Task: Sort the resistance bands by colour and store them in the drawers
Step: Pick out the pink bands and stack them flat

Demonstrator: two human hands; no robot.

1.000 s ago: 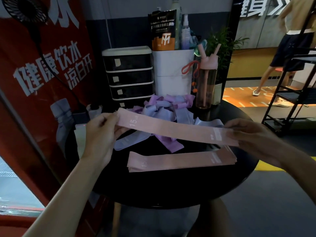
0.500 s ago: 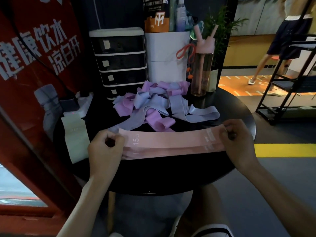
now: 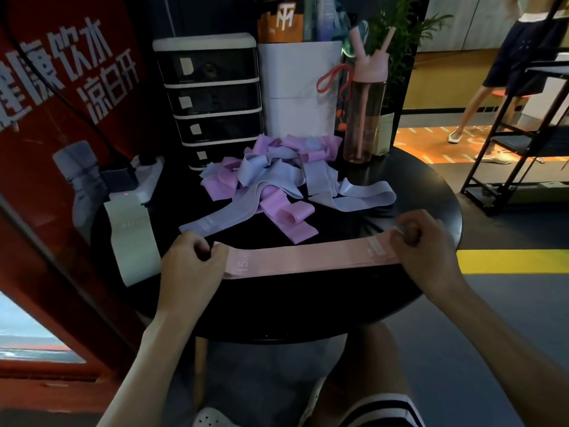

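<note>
A person's left hand (image 3: 191, 263) and right hand (image 3: 428, 245), fingers curled, each grip one end of a pink resistance band (image 3: 308, 257) marked "15", stretched flat across the near side of a round black table (image 3: 308, 309); whether it lies on further pink bands beneath cannot be told. Behind it, in the middle of the table, sits an unsorted tangle of lilac and pale blue bands (image 3: 271, 177), one blue loop trailing out to the right and a blue strip reaching down almost to the left hand. A flat stack of pale green bands (image 3: 132, 238) lies at the table's left edge, just beside a white power strip (image 3: 144, 183). The four-drawer unit (image 3: 212, 97), all drawers closed, stands at the back left, with the tangle heaped against its lowest drawer. Next to it are a white container (image 3: 300, 87) and a pink water bottle (image 3: 365, 118). A red banner (image 3: 61, 87) fills the left; a black shelf rack (image 3: 523, 134) stands to the right.
</note>
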